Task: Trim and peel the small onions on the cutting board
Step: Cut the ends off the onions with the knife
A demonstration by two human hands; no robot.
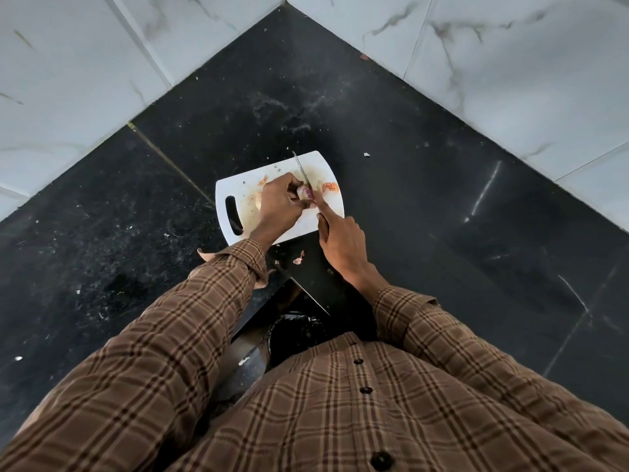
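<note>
Left hand (277, 206) pinches a small onion (304, 192) on the cutting board (326, 165); at its 3 o'clock, right hand (340, 240) grips the knife (301, 170), forefinger extended along it.

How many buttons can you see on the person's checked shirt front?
3: top button, middle button below it, bottom button near the frame's lower edge. Others may be hidden.

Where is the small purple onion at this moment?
In the head view, the small purple onion is over the middle of the white plastic cutting board, held by the left hand, with the knife blade against its right side.
</note>
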